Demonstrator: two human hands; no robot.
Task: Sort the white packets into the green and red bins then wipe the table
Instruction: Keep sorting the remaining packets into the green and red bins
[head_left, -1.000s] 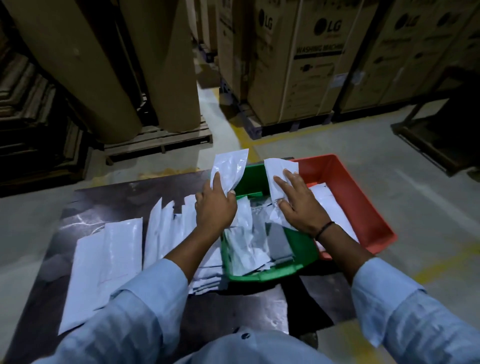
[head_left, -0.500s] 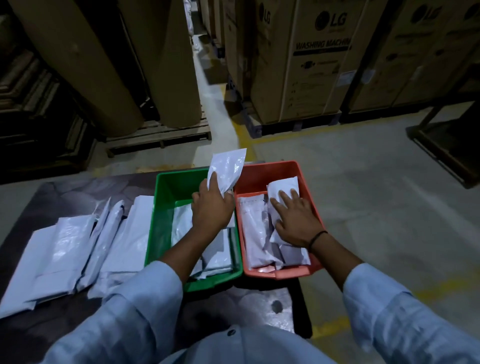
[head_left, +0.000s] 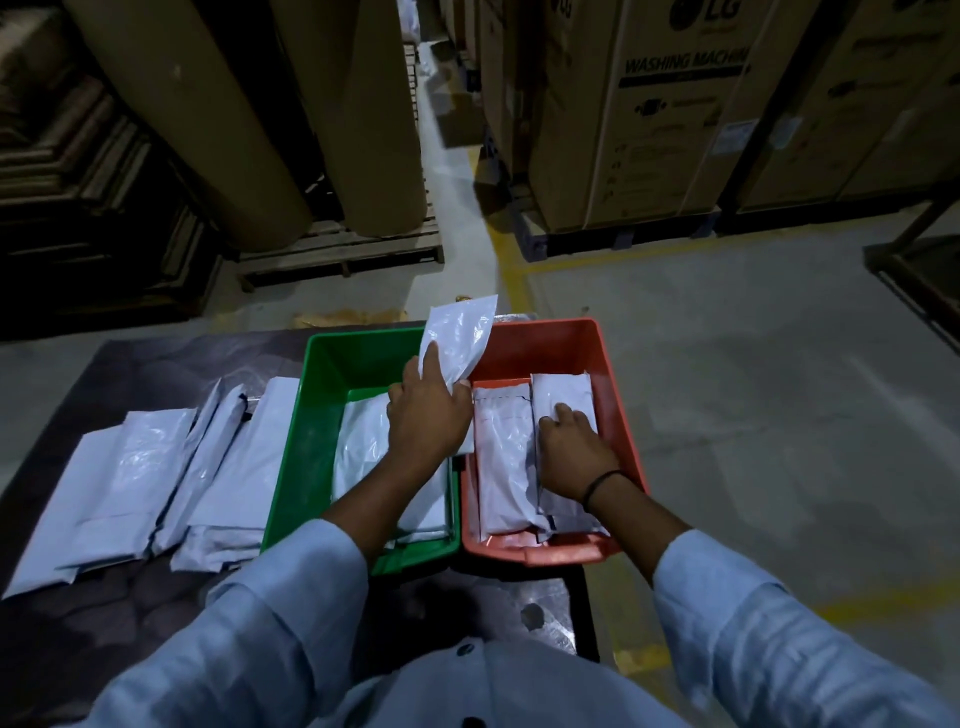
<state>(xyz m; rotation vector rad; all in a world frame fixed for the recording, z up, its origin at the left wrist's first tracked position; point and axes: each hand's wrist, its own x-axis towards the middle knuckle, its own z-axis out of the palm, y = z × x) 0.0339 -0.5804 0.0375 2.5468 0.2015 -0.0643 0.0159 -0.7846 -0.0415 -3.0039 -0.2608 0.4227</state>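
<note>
My left hand (head_left: 426, 415) hovers over the green bin (head_left: 311, 447) and grips a white packet (head_left: 460, 335) that stands upright above the line where the two bins meet. My right hand (head_left: 574, 457) lies flat, fingers spread, on a white packet (head_left: 563, 392) inside the red bin (head_left: 550, 335). A second packet (head_left: 501, 457) lies beside it in the red bin. White packets (head_left: 363, 441) also lie in the green bin, partly hidden by my left arm. A heap of white packets (head_left: 156, 483) covers the dark table (head_left: 156, 358) to the left of the green bin.
The two bins stand side by side at the table's right end, the red one at the edge. Beyond the table are large brown paper rolls (head_left: 218, 130) on a wooden pallet (head_left: 337, 249), cardboard washing-machine boxes (head_left: 649, 114) and a concrete floor with yellow lines.
My right hand has pushed its packet down flat into the red bin. My left hand keeps its packet raised. The view has swung so the bins sit closer to centre.
</note>
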